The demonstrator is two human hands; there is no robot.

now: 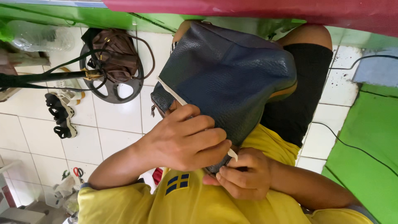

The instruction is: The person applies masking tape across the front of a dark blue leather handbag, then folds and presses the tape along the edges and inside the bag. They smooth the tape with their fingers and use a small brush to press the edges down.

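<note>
We hold a dark blue leather bag (pixel 232 79) on our lap, its pebbled body resting over the knee and against the yellow shirt (pixel 199 203), which keeps it steady without a bench. A thin pale strip (pixel 172 92) runs along the bag's edge toward our hands. Our left hand (pixel 186 139) lies over the near end of the bag, its grip clenched on the leather so the edge stays taut. Just beside it, our right hand (pixel 244 174) pinches the strip's free end between fingertips, seemingly to keep it aligned with the seam. Beyond the bag, on the white tiled floor (pixel 120 141), stands a dark spoked wheel (pixel 112 79) with a brown bag (pixel 116 54) on it; farther from the bag lie sandals (pixel 62 112) and red-handled scissors (pixel 78 172).
</note>
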